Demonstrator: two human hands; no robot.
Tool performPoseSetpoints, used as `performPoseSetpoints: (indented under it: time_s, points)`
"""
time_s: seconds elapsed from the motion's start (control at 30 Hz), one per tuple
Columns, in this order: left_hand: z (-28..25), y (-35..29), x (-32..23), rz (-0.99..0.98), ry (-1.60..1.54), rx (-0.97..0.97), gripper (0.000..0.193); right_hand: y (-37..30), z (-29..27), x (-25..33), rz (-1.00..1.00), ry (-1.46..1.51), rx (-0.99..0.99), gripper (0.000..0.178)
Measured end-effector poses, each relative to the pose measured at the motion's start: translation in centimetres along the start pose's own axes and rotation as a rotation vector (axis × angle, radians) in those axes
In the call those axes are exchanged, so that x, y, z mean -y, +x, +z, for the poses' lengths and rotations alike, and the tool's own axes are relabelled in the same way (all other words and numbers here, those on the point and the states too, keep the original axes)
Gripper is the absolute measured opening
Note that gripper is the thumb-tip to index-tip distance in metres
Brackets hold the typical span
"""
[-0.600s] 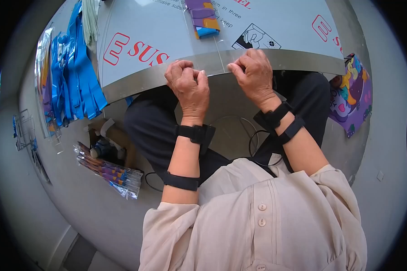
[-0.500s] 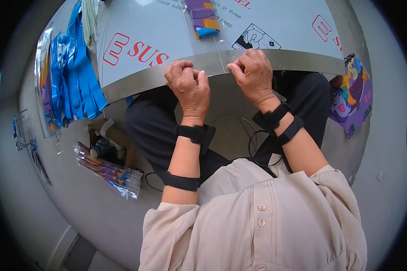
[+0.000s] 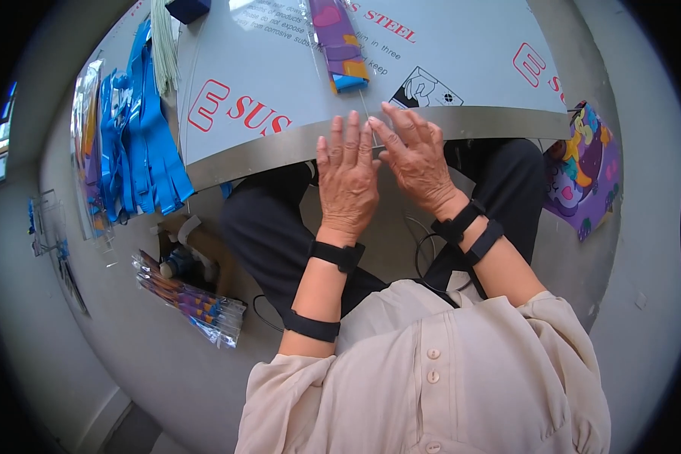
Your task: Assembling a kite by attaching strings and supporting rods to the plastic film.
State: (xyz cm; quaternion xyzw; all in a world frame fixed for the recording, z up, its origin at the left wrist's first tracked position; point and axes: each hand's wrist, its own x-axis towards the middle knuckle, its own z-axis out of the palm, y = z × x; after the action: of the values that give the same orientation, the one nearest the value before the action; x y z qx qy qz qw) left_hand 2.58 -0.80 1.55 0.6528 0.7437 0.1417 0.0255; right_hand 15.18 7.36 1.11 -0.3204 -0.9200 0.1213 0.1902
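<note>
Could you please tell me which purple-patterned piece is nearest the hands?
It is the narrow folded piece on the table, just beyond the left hand and right hand; the other purple-patterned pieces sit farther off, to either side.

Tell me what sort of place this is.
Probably a small workshop or packing area: a metal-edged worktable, blue strips hanging at its left side, and a clear-wrapped purple patterned item lying on top.

I observe one flat, folded packet (image 3: pixel 340 49) in clear film, lying on the tabletop (image 3: pixel 469 64) at 12 o'clock. Print: purple and orange, pink heart. Blue end faces 6 o'clock; far end, cropped by the frame, leans toward 11.
</note>
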Motion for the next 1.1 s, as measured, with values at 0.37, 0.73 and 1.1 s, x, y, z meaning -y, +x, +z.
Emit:
performPoseSetpoints:
  time_s: [0.37, 0.73, 1.1]
  points:
    - [-1.6, -0.7, 1.7, -0.219, 0.005, 0.102, 0.065, 0.5, -3.1, -1.3, -0.035, -0.082, 0.260, 0.074]
    - [2.5, 14.5, 8.6, -0.777, -1.026, -0.250, 0.025, 14.0, 1.4, -1.8, 0.706, 0.950, 0.104, 0.022]
    - [-9.6, 2.2, 7.0, -0.566, -1.153, -0.555, 0.007, 10.7, -2.6, 9.0, 0.554, 1.827, 0.296, 0.010]
